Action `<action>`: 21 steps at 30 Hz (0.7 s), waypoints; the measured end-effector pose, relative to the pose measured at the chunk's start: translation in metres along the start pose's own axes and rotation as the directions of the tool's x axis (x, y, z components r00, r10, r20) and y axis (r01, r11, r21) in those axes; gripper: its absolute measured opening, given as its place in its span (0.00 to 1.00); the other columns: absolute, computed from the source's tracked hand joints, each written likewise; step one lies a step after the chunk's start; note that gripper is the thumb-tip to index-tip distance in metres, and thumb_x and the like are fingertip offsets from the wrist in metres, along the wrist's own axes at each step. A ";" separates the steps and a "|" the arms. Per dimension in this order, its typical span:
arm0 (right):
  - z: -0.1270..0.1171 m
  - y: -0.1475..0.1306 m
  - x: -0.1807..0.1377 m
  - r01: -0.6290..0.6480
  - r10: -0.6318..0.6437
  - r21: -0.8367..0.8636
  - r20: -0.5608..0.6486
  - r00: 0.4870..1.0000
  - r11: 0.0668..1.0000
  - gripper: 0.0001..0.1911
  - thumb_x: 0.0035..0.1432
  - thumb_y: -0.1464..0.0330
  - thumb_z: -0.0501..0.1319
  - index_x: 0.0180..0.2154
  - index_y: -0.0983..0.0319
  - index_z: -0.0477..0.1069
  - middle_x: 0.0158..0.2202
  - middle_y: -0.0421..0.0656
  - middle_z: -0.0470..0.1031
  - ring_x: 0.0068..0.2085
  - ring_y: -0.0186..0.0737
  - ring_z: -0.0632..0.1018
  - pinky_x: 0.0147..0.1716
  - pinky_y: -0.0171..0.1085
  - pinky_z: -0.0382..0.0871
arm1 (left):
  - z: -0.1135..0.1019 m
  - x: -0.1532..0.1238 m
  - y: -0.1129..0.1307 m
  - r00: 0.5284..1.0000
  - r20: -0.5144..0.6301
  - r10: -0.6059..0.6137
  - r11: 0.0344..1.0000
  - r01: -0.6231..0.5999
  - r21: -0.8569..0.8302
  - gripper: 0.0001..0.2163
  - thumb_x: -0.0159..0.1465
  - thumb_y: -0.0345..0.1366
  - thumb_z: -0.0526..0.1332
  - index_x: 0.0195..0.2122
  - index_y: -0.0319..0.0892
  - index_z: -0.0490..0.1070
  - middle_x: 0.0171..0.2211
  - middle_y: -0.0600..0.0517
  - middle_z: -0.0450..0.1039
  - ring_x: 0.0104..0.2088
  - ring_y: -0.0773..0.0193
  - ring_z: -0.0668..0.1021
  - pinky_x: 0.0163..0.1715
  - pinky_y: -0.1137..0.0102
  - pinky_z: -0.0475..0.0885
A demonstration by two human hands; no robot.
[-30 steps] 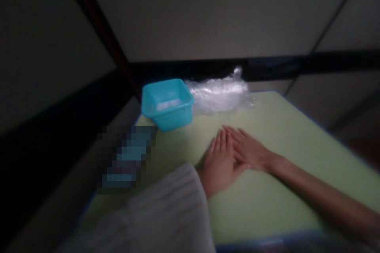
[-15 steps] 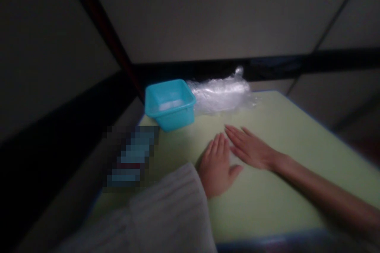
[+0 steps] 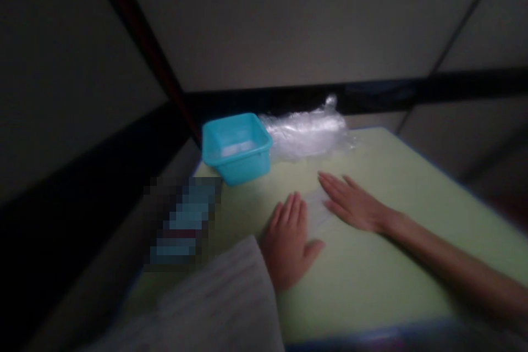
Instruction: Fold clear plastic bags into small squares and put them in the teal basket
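Observation:
Both my hands lie flat, palms down, on a pale green table [image 3: 391, 286]. My left hand [image 3: 289, 239], in a white ribbed sleeve, rests with fingers stretched toward the back. My right hand [image 3: 350, 203], arm bare, lies a little further back and to the right, fingers pointing left. Between them a thin clear plastic sheet [image 3: 315, 206] shows faintly on the table; whether either hand presses on it I cannot tell. Neither hand holds anything.
A turquoise plastic tub [image 3: 237, 146] stands at the table's back left corner. A heap of crumpled clear plastic [image 3: 307, 132] lies right of it against the back edge. A blurred-out patch sits at the left edge. The room is dim.
The hands were overlapping, right over left. They have slid apart: the left drew back toward me and left, the right moved slightly right.

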State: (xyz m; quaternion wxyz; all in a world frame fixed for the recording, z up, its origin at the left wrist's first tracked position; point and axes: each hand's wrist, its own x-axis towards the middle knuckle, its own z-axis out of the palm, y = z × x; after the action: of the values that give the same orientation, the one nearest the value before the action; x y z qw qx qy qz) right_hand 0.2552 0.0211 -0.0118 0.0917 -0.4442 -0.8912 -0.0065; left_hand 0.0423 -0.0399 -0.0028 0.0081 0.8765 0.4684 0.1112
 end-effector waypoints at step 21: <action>-0.039 0.013 0.000 -0.135 0.189 0.506 -0.057 0.980 0.852 0.18 0.65 0.64 0.44 0.52 0.64 0.61 0.38 0.48 0.73 0.38 0.44 0.74 0.39 0.43 0.67 | -0.002 0.001 -0.018 0.999 -0.011 -0.037 0.974 0.033 -0.223 0.30 0.52 0.28 0.53 0.58 0.35 0.54 0.62 0.39 0.53 0.63 0.53 0.55 0.61 0.48 0.47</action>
State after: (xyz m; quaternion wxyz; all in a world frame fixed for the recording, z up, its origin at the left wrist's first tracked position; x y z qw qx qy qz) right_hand 0.2722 0.0255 0.0254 0.2500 -0.4778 -0.8158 0.2090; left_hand 0.0277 -0.0293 -0.0028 0.1047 0.8608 0.4684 0.1695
